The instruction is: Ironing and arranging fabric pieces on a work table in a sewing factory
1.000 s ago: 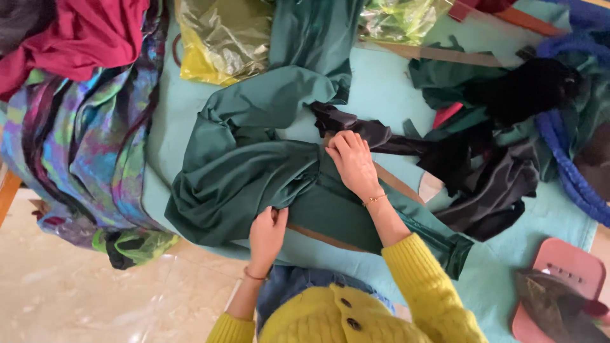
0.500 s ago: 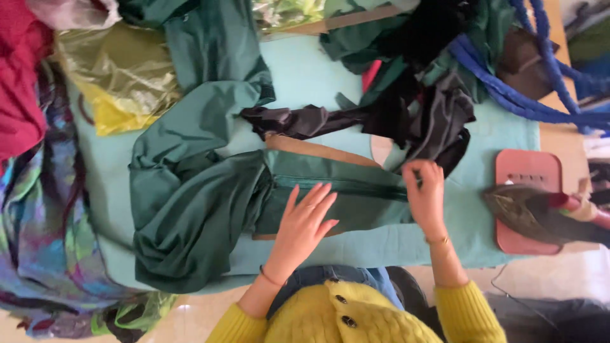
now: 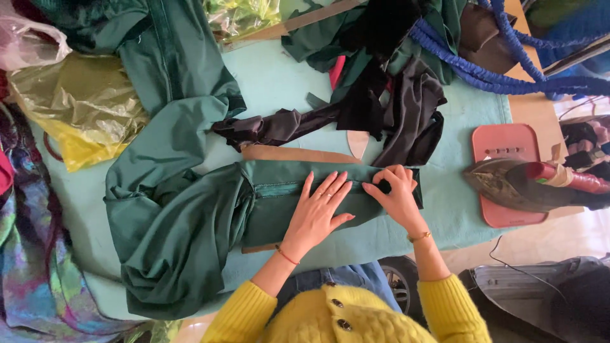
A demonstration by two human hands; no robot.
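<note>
Teal-covered ironing table [image 3: 279,82]: left hand [image 3: 318,213] lies flat, fingers spread, on folded green fabric [image 3: 286,200] near the front edge; right hand [image 3: 397,194] pinches its end beside an iron [image 3: 508,184].

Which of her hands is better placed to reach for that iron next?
Probably the right hand: it pinches the green fabric at its end nearest the iron, while the left hand lies flat mid-cloth, farther away.

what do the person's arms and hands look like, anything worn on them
Both arms wear chunky yellow knit sleeves pushed up above the wrists. The left hand is bare, with a thin red bracelet at the wrist. The right hand is bare too, with a thin gold-coloured bracelet.
</note>
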